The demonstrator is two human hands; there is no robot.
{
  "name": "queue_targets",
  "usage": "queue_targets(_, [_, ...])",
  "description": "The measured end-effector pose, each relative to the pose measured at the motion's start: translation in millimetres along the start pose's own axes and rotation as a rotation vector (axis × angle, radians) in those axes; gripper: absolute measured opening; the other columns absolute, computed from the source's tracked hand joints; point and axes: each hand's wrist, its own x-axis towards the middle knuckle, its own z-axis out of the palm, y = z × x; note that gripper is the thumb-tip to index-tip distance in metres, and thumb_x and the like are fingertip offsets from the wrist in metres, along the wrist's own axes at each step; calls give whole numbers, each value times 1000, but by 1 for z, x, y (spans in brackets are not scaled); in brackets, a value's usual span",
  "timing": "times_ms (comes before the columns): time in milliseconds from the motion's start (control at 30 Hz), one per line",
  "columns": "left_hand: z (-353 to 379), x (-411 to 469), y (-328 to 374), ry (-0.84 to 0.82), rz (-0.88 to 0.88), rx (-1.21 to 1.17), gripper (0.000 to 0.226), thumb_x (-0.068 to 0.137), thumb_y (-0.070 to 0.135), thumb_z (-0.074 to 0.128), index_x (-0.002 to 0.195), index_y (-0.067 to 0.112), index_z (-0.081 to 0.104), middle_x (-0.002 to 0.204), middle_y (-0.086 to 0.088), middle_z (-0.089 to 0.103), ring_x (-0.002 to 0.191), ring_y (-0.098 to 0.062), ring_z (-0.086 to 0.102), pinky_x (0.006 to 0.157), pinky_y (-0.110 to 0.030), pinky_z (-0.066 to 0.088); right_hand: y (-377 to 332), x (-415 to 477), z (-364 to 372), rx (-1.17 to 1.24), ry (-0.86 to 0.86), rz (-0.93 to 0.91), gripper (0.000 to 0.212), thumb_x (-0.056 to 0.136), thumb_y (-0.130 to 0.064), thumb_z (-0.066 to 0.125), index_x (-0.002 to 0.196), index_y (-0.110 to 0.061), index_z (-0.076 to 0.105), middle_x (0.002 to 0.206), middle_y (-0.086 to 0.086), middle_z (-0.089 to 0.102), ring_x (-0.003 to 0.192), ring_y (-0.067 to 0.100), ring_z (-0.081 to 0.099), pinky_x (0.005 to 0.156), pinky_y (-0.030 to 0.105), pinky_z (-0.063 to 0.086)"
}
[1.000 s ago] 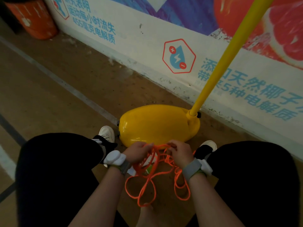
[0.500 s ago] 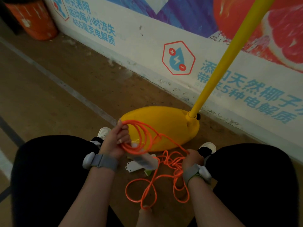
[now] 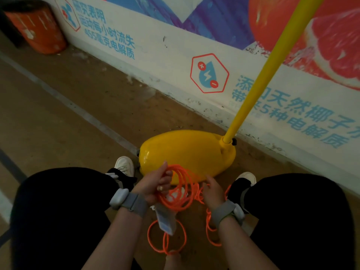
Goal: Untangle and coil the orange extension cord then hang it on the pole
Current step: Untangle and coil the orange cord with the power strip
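My left hand (image 3: 155, 184) grips several loops of the thin orange extension cord (image 3: 180, 190), gathered into a coil just in front of the yellow base (image 3: 187, 151). The cord's white socket block (image 3: 165, 219) hangs below that coil. My right hand (image 3: 212, 191) holds a strand of the cord beside the coil, fingers curled round it. More loose orange loops lie on the floor between my knees. The yellow pole (image 3: 272, 63) rises from the base's right end, slanting up to the right.
A painted wall (image 3: 155, 47) runs close behind the base. An orange bin (image 3: 37, 28) stands at the far left by the wall. My knees in black trousers flank the cord, with white shoes (image 3: 124, 165) near the base. Brown floor with grey lines stretches left.
My left hand, holding the coil, has dropped back lower and toward the right. My right hand has come up and left to meet the coil, bringing a strand across.
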Motion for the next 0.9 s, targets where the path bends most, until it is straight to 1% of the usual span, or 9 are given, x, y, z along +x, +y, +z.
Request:
queue_targets(100, [2, -3, 0, -116, -60, 102, 43, 97, 49, 28, 71, 16, 34, 37, 8, 28, 26, -5, 24, 30, -16, 24, -38, -19, -3, 191, -285, -73, 34, 96, -1, 45, 127, -9, 56, 113, -2, 60, 96, 1, 57, 79, 10, 45])
queue_targets(167, [0, -8, 5, -260, -85, 77, 40, 93, 50, 36, 72, 16, 35, 37, 8, 31, 25, -4, 26, 30, -16, 25, -41, -24, -2, 318, -412, -22, 29, 93, -2, 49, 105, -17, 71, 94, -2, 69, 76, 3, 60, 64, 13, 48])
queue_targets(267, [-6, -12, 14, -513, -95, -65, 39, 90, 48, 55, 74, 14, 44, 39, 8, 40, 26, -7, 28, 34, -17, 30, -39, -31, -2, 155, -509, 59, 24, 93, -2, 49, 106, -11, 68, 100, 4, 72, 90, 15, 68, 76, 26, 54])
queue_targets(333, [-11, -9, 16, -674, -80, -204, 40, 99, 44, 41, 81, 10, 48, 44, 4, 43, 31, -11, 31, 40, -21, 37, -37, -30, 3, -63, -508, 18, 28, 93, -7, 52, 119, 0, 60, 120, 18, 63, 105, 23, 61, 96, 35, 48])
queue_targets(400, [-16, -7, 17, -710, -43, -294, 46, 103, 44, 26, 86, 8, 50, 48, 2, 41, 35, -12, 33, 45, -23, 39, -39, -31, 5, 60, -508, -20, 30, 90, -20, 56, 112, -2, 66, 117, 21, 64, 103, 19, 58, 98, 36, 43])
queue_targets(567, [-11, -11, 15, -233, 208, -129, 45, 98, 44, 29, 71, 14, 46, 36, 8, 33, 26, -4, 22, 37, -19, 18, -34, -21, -5, 272, -343, 40, 17, 87, -14, 58, 73, -12, 67, 56, -10, 63, 55, -4, 55, 65, 22, 43])
queue_targets(700, [-27, -11, 29, 72, 449, -368, 47, 98, 48, 31, 64, 18, 44, 37, 8, 31, 27, -3, 26, 35, -15, 21, -35, -19, -7, 543, -361, 162, 29, 94, -32, 50, 70, -19, 61, 58, -9, 62, 60, 4, 55, 68, 25, 41])
queue_targets(800, [-48, -12, 37, 274, 569, -705, 56, 98, 51, 32, 52, 22, 45, 35, 8, 35, 27, -4, 31, 34, -12, 26, -25, -15, -4, 463, -313, 249, 29, 95, -32, 52, 70, -19, 61, 64, -5, 61, 66, 10, 52, 68, 27, 39])
queue_targets(900, [-58, -10, 37, 381, 630, -762, 49, 98, 54, 32, 60, 25, 41, 36, 8, 36, 28, -4, 32, 35, -13, 27, 3, -8, -13, 407, -47, 427, 28, 92, -30, 59, 68, -15, 59, 64, 3, 53, 59, 16, 46, 56, 26, 35])
